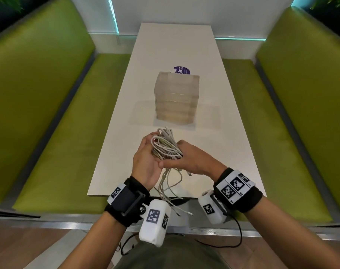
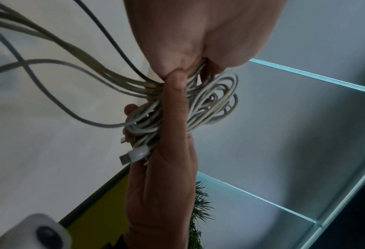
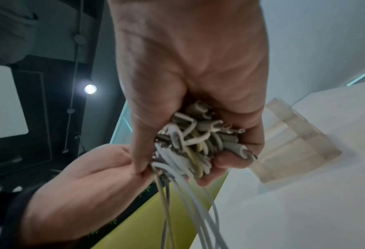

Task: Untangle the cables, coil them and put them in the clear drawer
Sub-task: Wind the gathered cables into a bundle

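A tangled bundle of white and grey cables (image 1: 165, 146) is held up over the near end of the white table (image 1: 213, 144). My left hand (image 1: 146, 160) cups the bundle from the left, its thumb (image 2: 175, 104) pressed across the loops (image 2: 215, 101). My right hand (image 1: 186, 158) grips the bundle (image 3: 190, 146) from the right. Loose cable ends (image 1: 169, 191) hang past the table's near edge, and a USB plug (image 2: 132, 155) sticks out by my left palm. The clear drawer unit (image 1: 177, 98) stands shut at the table's middle, also in the right wrist view (image 3: 294, 141).
Green padded benches flank the table on the left (image 1: 49, 133) and right (image 1: 291, 133). A purple round sticker (image 1: 181, 70) lies behind the drawer unit. A white wall (image 1: 184, 10) closes the far end.
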Demonstrator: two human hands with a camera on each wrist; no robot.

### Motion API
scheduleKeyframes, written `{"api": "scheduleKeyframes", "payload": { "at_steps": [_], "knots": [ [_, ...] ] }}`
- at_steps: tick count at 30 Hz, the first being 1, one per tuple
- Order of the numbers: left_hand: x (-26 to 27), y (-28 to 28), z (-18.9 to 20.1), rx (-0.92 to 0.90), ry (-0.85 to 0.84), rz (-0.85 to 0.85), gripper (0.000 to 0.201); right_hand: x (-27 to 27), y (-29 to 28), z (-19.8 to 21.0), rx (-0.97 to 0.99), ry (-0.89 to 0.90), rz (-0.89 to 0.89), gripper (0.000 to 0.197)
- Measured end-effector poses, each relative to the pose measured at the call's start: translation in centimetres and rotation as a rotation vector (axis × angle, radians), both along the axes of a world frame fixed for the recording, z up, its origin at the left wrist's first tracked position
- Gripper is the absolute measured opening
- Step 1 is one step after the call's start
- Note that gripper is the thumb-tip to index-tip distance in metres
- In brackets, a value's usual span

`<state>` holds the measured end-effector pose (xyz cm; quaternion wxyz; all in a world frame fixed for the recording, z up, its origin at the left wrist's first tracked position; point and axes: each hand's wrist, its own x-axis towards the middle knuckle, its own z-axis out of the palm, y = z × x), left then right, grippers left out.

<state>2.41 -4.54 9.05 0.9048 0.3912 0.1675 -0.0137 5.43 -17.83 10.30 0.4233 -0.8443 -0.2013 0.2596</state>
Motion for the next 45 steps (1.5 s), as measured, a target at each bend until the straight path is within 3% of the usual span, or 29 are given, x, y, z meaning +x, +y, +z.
{"api": "scheduleKeyframes", "payload": {
  "at_steps": [3,5,8,11,13,16,21,24,32,37,45],
  "knots": [
    [0.0,0.6,0.1,-0.076,-0.011,-0.070,0.031,0.0,-0.3,0.1,0.032,0.081,-0.005,0.031],
    [0.0,1.1,0.3,-0.054,-0.054,-0.140,0.053,-0.3,-0.4,0.1,0.069,0.100,-0.016,0.027],
    [-0.2,1.3,0.2,0.156,-0.187,-0.219,0.081,-0.9,-0.3,0.0,0.137,0.128,-0.018,0.021],
    [-0.6,1.0,-0.3,0.366,-0.184,-0.233,0.091,-1.2,0.1,-0.5,0.120,0.104,-0.053,0.017],
    [-0.6,0.5,-0.2,0.389,-0.148,-0.168,0.086,-1.4,0.5,-0.8,0.104,0.079,-0.038,0.010],
    [-0.3,0.2,0.1,0.343,-0.100,-0.042,0.058,-1.5,1.0,-0.6,0.073,0.067,0.026,0.005],
    [0.0,0.7,0.6,0.314,-0.174,-0.115,0.028,-1.7,1.1,-0.6,0.235,0.169,0.044,0.014],
    [-0.1,1.1,0.9,0.258,-0.205,-0.206,0.028,-1.6,0.8,-0.9,0.247,0.171,0.072,0.009],
    [-0.7,0.9,0.7,0.347,-0.189,-0.257,0.027,-2.1,0.3,-1.8,0.366,0.245,0.173,0.029],
    [-0.9,0.3,0.5,0.386,-0.183,-0.274,0.024,-2.1,-0.3,-1.6,0.353,0.344,0.248,0.019],
    [-0.5,0.0,0.6,0.402,-0.183,-0.272,0.023,-2.6,-0.2,-1.6,0.355,0.329,0.158,0.019]
  ]
}}
